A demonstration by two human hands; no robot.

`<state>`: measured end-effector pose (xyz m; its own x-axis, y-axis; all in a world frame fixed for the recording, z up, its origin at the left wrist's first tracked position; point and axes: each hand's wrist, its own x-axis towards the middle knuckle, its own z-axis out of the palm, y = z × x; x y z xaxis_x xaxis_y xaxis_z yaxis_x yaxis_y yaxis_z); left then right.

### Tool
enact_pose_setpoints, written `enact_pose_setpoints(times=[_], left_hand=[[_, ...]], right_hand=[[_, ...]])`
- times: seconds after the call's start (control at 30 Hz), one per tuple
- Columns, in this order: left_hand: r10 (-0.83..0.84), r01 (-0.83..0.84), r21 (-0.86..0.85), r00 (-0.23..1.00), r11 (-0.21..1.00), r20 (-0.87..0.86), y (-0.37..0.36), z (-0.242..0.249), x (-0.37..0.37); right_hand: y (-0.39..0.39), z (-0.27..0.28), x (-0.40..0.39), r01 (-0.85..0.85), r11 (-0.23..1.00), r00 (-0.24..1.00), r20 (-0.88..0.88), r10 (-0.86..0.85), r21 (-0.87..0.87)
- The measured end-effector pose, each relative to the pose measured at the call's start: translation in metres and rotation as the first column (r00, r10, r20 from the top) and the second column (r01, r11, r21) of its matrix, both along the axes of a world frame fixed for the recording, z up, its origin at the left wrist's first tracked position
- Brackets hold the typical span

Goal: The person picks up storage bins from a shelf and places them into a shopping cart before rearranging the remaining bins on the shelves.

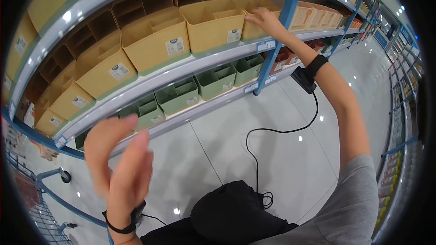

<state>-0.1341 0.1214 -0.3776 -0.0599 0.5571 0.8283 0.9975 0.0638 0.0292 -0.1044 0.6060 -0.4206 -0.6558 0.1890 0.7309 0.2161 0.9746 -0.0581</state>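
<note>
My right hand (264, 20) reaches to the yellow divided storage box (252, 31) at the right end of the upper shelf row, its fingers over the box's rim and partly hidden. Beside that box stands another yellow box (213, 29) with a white label. My left hand (120, 156) is raised in the air at the lower left, in front of the shelf, its fingers curved and apart with nothing between them. Behind it are green divided boxes (176, 97) on the lower shelf.
A blue shelf post (290, 7) stands right of my right hand. Pink baskets (306, 16) lie beyond it. A black cable (281, 131) hangs from a device (303, 80) at my right wrist. A blue cart frame (68, 204) is at the lower left.
</note>
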Motion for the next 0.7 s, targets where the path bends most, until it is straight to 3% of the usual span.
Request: enact_pose_setpoints(times=[0.07,0.1,0.17,0.23,0.37,0.5,0.6,0.7], left_hand=[[-0.128,0.127,0.055,0.991,0.99,0.021,-0.011,-0.007,0.011],[-0.138,0.132,0.159,0.99,0.979,0.032,-0.007,-0.011,0.027],[-0.203,0.198,-0.049,0.972,0.979,-0.122,-0.018,-0.017,0.03],[-0.237,0.214,-0.137,0.954,0.967,-0.184,-0.017,-0.031,0.033],[-0.454,0.292,-0.471,0.847,0.832,-0.277,-0.008,-0.023,0.03],[-0.601,0.338,-0.592,0.729,0.732,-0.327,0.004,-0.022,0.021],[-0.625,0.402,-0.571,0.734,0.716,-0.266,0.017,-0.029,0.031],[-0.585,0.488,-0.368,0.779,0.791,-0.224,0.03,-0.051,0.042]], right_hand=[[0.002,-0.014,-0.002,0.061,0.976,0.971,-0.237,-0.01,0.209],[-0.01,-0.01,0.007,0.062,0.977,0.962,-0.272,-0.004,0.206],[-0.038,-0.017,0.022,-0.016,0.997,0.943,-0.33,0.039,0.071],[-0.058,-0.05,0.036,-0.084,0.996,0.93,-0.361,0.072,-0.018],[-0.087,-0.137,0.058,-0.199,0.954,0.955,-0.264,0.137,-0.225],[-0.095,-0.207,0.069,-0.215,0.881,0.969,-0.201,0.141,-0.421],[-0.103,-0.238,0.082,-0.183,0.807,0.983,-0.13,0.132,-0.562],[-0.109,-0.237,0.093,-0.179,0.773,0.984,-0.107,0.144,-0.609]])
